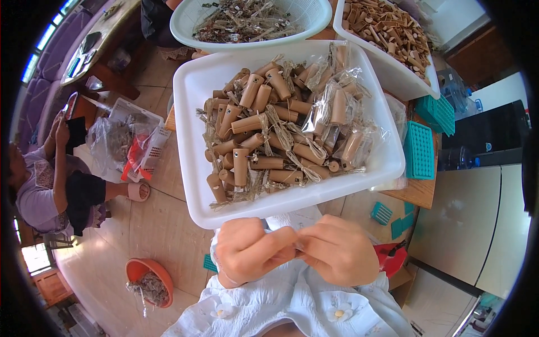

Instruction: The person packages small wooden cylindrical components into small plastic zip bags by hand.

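Hands pinch small piece below tray of wooden tubes

Fingers of the left hand (247, 250) and right hand (337, 251) meet, narrowly pinched on something too small to identify. Just beyond both, about equally near, sits the white tray (193, 101) of twine-tied wooden tubes (264, 132), lying every which way.

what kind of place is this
Probably a home used for piecework: a white tray heaped with small wooden tubes, a sofa behind, and another person sitting on the tiled floor.
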